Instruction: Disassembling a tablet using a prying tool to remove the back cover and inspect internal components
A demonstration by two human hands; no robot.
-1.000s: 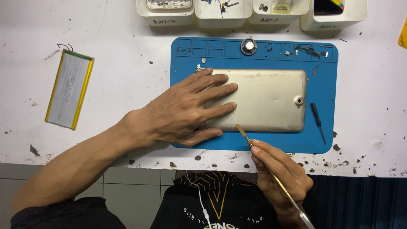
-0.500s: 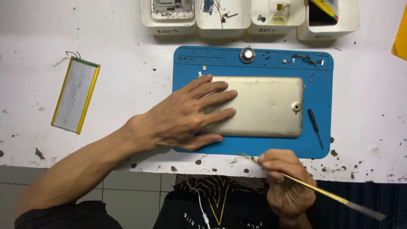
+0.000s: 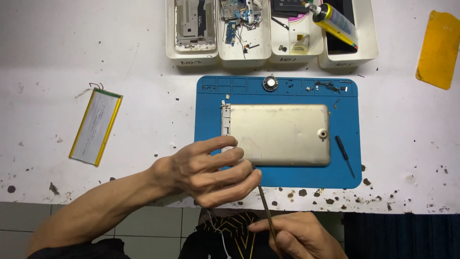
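A gold tablet [image 3: 282, 134] lies back-up on a blue work mat [image 3: 345, 177]. My left hand [image 3: 206, 170] hovers over the mat's lower left corner, fingers spread, just off the tablet's left end, with its fingertips near the tip of a thin metal pry tool [image 3: 266, 213]. My right hand [image 3: 299, 237] is below the table edge at the bottom of the view and grips that tool, which points up toward my left fingers.
A small black screwdriver [image 3: 344, 154] lies on the mat right of the tablet. A flat silver battery with yellow edges [image 3: 96, 127] lies at left. White bins of parts [image 3: 268, 33] and a glue tube [image 3: 333, 21] stand at the back. A yellow sheet [image 3: 438, 48] is at far right.
My left hand has lifted off the tablet and pulled back toward the mat's lower left. My right hand swung the pry tool round, from pointing right to pointing up at my left fingers.
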